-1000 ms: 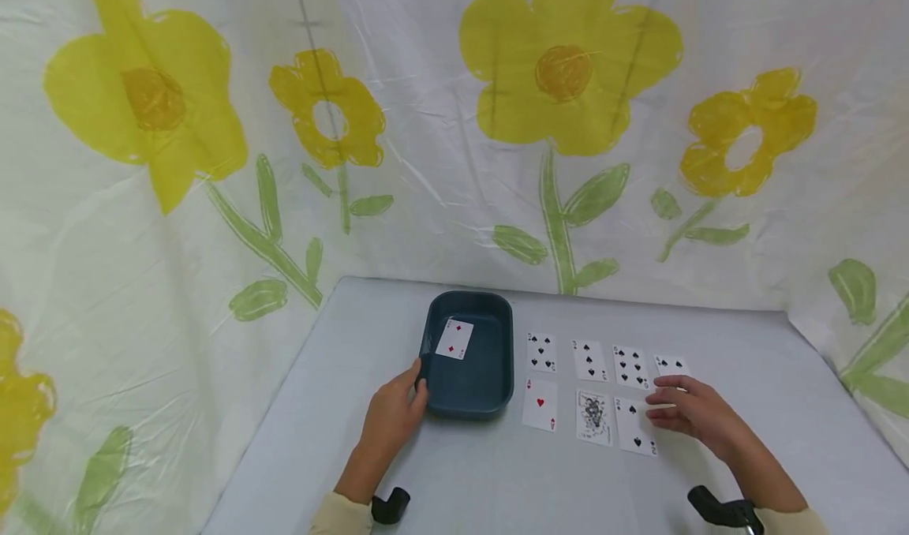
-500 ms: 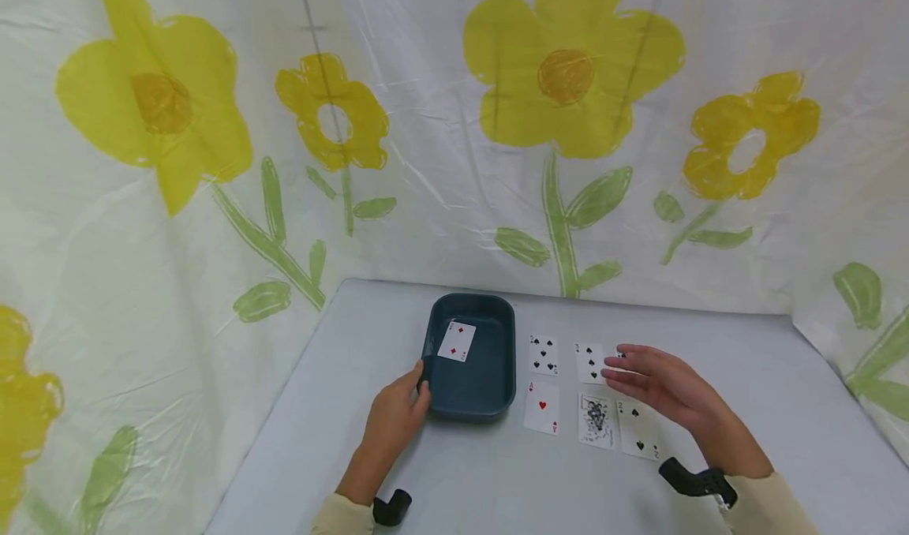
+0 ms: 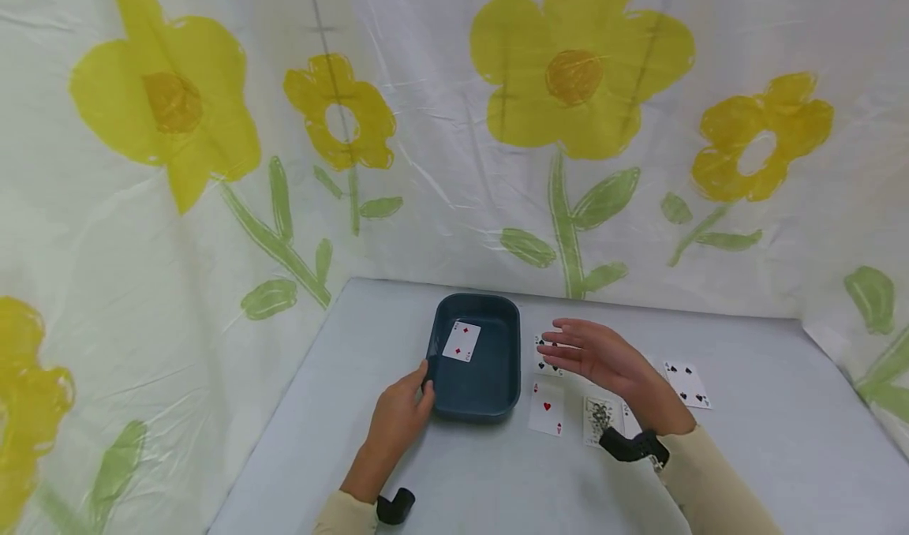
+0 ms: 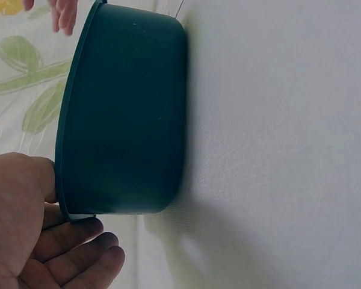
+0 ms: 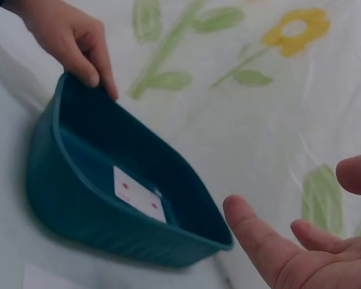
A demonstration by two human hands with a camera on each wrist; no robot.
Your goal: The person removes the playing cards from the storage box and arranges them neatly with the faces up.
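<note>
My left hand (image 3: 399,413) pinches the left rim of a deep dark teal tray (image 3: 511,353), thumb and fingers at either side of the edge in the left wrist view. Inside the tray lies a two of diamonds card (image 3: 461,341), face up. My right hand (image 3: 600,355) hovers over the cards to the right of the tray, fingers spread and holding nothing. It partly covers a five of spades (image 3: 548,368). In front of that lie an ace of hearts (image 3: 546,410) and a joker (image 3: 596,420). More spade cards are hidden behind my right hand and wrist.
One spade card (image 3: 687,385) lies farther right on the pale table (image 3: 483,480). A white curtain (image 3: 440,227) with yellow flowers hangs behind the table's far edge. Black straps with cameras sit on both wrists.
My right hand has moved left across the card rows toward the tray, uncovering the rightmost spade card and covering the middle ones. My left hand stays on the tray's rim.
</note>
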